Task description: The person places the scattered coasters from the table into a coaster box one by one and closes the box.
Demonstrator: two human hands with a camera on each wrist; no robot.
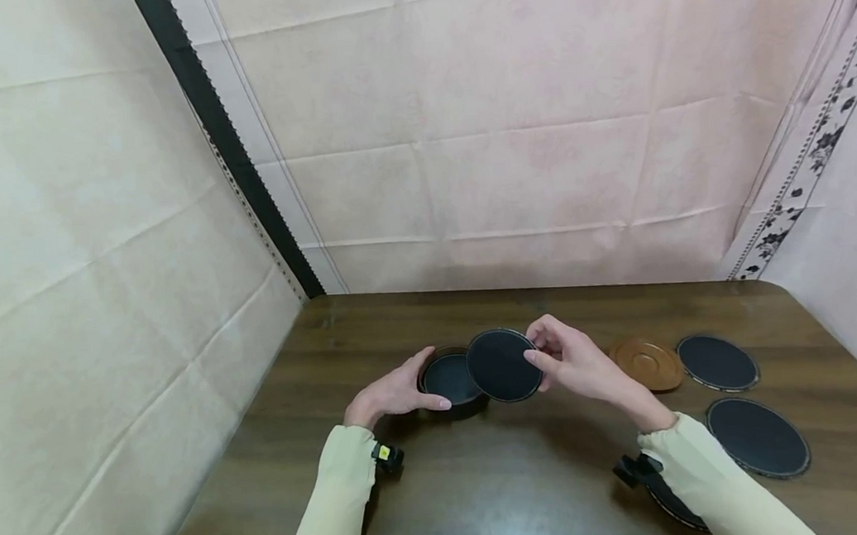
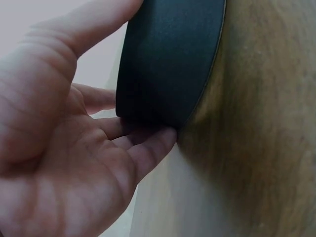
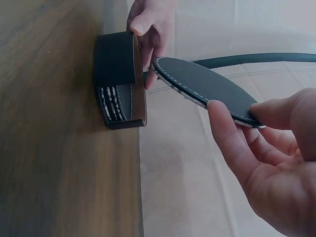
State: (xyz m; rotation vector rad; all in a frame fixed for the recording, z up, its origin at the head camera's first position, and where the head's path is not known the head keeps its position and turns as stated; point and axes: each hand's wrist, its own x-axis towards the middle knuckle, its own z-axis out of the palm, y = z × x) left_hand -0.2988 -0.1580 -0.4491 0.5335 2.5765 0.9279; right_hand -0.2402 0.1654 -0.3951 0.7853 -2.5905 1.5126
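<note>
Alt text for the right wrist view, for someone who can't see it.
The right hand pinches a round black disc by its edge, near a dark holder with stacked discs inside. The left hand grips the holder on a wooden table.

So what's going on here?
A person is handling black coasters. Their right hand pinches one coaster by its edge, near the open top of a round holder that the left hand grips. Several coasters are stacked inside. More coasters and a brown disc lie on the table to the right.
</note>
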